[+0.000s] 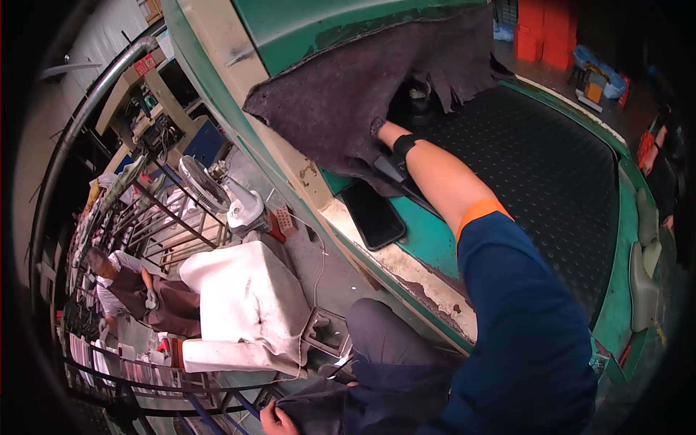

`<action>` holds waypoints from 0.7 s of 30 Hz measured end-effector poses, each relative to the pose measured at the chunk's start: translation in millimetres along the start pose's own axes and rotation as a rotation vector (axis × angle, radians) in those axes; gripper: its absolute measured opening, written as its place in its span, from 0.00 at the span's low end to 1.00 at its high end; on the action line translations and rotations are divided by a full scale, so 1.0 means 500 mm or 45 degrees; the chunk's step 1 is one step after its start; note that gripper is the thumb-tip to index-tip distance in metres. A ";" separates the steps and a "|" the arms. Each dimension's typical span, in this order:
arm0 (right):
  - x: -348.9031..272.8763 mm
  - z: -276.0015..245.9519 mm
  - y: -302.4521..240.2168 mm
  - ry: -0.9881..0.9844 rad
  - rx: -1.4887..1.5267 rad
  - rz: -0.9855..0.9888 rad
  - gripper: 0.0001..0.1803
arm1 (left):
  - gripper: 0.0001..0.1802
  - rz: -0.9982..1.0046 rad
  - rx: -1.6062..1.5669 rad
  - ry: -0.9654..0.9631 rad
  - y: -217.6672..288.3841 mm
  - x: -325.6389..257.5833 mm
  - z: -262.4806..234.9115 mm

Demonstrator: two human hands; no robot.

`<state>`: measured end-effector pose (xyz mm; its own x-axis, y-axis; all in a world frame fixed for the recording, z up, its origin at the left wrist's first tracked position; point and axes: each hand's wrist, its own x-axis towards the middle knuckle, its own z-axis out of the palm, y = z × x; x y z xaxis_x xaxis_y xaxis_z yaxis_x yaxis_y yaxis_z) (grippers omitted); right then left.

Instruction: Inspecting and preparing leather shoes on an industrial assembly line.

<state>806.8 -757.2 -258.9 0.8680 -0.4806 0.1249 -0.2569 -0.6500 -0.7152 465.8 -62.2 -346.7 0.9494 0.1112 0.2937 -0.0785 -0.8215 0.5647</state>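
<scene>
My right arm reaches forward over a green machine, a black band round its wrist. My right hand (389,135) goes in under a dark purple-brown leathery sheet (326,94), which hides its fingers. The sheet hangs in folds from the machine's green upper part, its lower edge ragged. Beside the wrist is a grey, flat-sided piece (390,169), partly covered. A black phone (373,216) lies on the ledge below the sheet. Low in the picture, my left hand (279,420) is by my lap, fingers curled; what they hold, if anything, is hidden.
A black studded mat (529,174) covers the machine's bed to the right. A pale draped cover (243,297), a white fan (243,206) and metal racks stand at left. An aproned person (152,290) sits beyond. Red crates (544,32) stand far right.
</scene>
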 end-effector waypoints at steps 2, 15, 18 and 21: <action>-0.001 0.034 0.000 -0.153 -0.621 0.075 0.29 | 0.14 -0.003 0.020 0.006 0.005 0.003 0.009; -0.102 -0.111 0.193 0.381 -0.827 -0.031 0.25 | 0.07 0.115 0.140 0.111 0.017 0.038 0.040; -0.098 -0.044 0.247 0.231 -0.758 -0.115 0.27 | 0.08 0.105 0.154 0.099 0.018 0.043 0.032; -0.106 -0.045 0.272 0.212 -0.650 -0.209 0.29 | 0.09 0.092 0.164 0.098 0.013 0.044 0.032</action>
<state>716.1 -833.4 -347.5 0.8456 -0.4086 0.3434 -0.3332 -0.9067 -0.2586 490.8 -74.2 -348.9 0.9161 0.0878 0.3913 -0.1014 -0.8933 0.4379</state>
